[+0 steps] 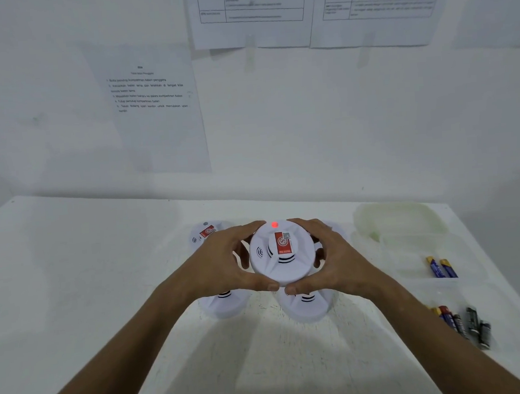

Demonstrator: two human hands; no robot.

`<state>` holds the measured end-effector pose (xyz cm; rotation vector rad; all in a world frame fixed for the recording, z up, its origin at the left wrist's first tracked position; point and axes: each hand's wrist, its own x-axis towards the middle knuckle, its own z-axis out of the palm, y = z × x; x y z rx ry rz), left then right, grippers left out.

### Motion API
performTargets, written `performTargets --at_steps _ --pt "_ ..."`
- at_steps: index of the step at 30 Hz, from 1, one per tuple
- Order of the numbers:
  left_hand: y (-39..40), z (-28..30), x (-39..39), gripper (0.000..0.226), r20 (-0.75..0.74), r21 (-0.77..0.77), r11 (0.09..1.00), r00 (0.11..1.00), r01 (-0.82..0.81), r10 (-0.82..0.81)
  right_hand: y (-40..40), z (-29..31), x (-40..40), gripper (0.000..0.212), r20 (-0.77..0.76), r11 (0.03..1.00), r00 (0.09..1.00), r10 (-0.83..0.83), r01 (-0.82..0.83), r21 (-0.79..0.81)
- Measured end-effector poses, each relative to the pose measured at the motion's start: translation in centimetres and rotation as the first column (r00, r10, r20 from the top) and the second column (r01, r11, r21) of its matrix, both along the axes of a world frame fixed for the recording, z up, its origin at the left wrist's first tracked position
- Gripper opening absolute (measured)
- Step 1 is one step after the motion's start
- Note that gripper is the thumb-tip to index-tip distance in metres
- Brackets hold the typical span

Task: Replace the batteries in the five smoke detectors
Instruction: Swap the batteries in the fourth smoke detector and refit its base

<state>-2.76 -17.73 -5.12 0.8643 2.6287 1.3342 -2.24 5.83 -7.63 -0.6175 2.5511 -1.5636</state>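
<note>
Here both hands hold a round white plastic smoke detector point(282, 252) with a red label and a lit red lamp above the white tabletop point(72, 273): the left hand point(223, 262) and right hand point(335, 259) each have their grip curled round its rim, thumbs nearly meeting at the near edge. Loose cylindrical batteries point(441, 268) lie to the right.

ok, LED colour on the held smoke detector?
Red, lit, on the smoke detector near its far edge; head view.
</note>
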Motion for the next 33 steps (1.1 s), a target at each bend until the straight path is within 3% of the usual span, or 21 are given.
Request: performTargets --at_steps 19,33 --pt "-0.2 -0.3 -0.4 0.075 0.027 0.011 1.0 0.999 -0.02 0.02 -0.4 0.5 -0.5 0.102 -0.007 0.999 1.0 -0.002 0.003 0.038" --pt "0.1 -0.3 -1.1 0.076 0.01 0.008 1.0 1.0 -0.002 0.002 -0.2 0.3 -0.9 0.094 0.001 0.999 1.0 -0.031 0.031 0.021"
